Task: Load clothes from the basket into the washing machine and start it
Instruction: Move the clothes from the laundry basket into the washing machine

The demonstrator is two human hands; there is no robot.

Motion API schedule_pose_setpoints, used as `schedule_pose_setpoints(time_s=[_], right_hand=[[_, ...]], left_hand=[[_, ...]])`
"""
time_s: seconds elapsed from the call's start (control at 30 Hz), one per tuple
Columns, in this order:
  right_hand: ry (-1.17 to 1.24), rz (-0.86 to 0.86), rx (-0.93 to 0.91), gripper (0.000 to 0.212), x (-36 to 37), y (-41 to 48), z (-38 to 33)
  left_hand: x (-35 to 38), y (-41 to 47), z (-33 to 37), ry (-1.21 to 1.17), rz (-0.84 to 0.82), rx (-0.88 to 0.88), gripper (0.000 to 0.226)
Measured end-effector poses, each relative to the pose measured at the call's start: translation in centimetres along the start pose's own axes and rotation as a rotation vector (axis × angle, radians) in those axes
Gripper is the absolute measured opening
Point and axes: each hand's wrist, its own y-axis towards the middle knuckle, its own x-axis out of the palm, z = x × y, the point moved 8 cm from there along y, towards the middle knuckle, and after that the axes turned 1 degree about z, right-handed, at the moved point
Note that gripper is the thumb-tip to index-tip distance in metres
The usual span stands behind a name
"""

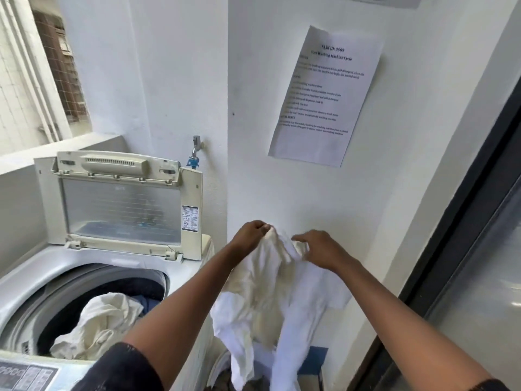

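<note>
A white garment [270, 300] hangs in the air to the right of the top-loading washing machine [33, 280]. My left hand [251, 234] pinches its top edge. My right hand [318, 249] is at the cloth beside it, with fingers bent over the fabric. The machine's lid [121, 204] stands open. Inside the drum lie a cream cloth [101, 323] and dark blue clothes [146, 292]. The basket [313, 365] is mostly hidden below the hanging garment; only a blue edge shows.
The machine's control panel [28, 376] is at the bottom left. A printed sheet [324, 94] is stuck on the white wall ahead. A tap [196, 150] sits behind the lid. A dark-framed glass door [465, 249] runs along the right.
</note>
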Motion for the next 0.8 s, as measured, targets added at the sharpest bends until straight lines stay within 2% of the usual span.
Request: schedule_pose_setpoints(time_s=[0.07,0.1,0.17,0.23,0.3,0.37,0.47,0.53,0.6,0.67,0.7,0.73,0.8], right_hand=[[0.246,-0.05,-0.082,0.085,0.6,-0.8,-2.6],[0.438,-0.097,-0.118,0.091,0.6,-1.3,-4.0],[0.784,-0.216,-0.164,0.086,0.8,-2.0,-6.0],[0.919,-0.209,-0.158,0.069,0.6,-2.0,-6.6],[0.886,-0.066,-0.132,0.045,-0.4,-1.6,-6.8],[0.834,0.116,-0.12,0.023,-2.2,-1.2,-7.3],[0.806,0.36,-0.027,0.025,-5.0,-0.2,-7.5],[0.783,0.474,0.045,0.031,-6.7,0.2,-7.9],[0.683,0.5,0.09,0.039,-8.2,0.7,-9.2],[0.587,0.501,0.103,0.051,-9.5,1.5,-10.8],[0.565,0.505,0.112,0.056,-10.3,1.9,-11.6],[0.556,0.508,0.125,0.06,-11.1,2.4,-12.4],[0.567,0.508,0.134,0.061,-12.6,3.4,-14.0]], left_hand=[[0.2,-0.1,1.9,-0.019,-0.083,0.034,0.023],[-0.1,-0.1,2.6,-0.026,-0.092,0.047,0.023],[-0.9,-0.3,3.5,-0.038,-0.077,0.061,0.039],[-2.1,-0.9,4.2,-0.042,-0.052,0.09,0.039],[-3.3,-1.6,4.3,-0.06,-0.025,0.117,0.032],[-4.4,-2.6,3.4,-0.191,-0.026,0.094,0.042],[-4.4,-4.1,-0.5,-0.582,-0.139,-0.047,0.062],[-4.2,-5.2,-4.0,-0.609,-0.127,-0.169,0.076],[-3.5,-6.2,-6.1,-0.564,-0.165,-0.217,0.087],[-2.9,-6.9,-5.6,-0.469,-0.225,-0.169,0.08],[-2.9,-6.8,-5.2,-0.416,-0.221,-0.137,0.069],[-3.2,-6.5,-4.6,-0.387,-0.168,-0.096,0.056],[-5.5,-5.3,-3.9,-0.483,0.087,-0.06,0.034]])
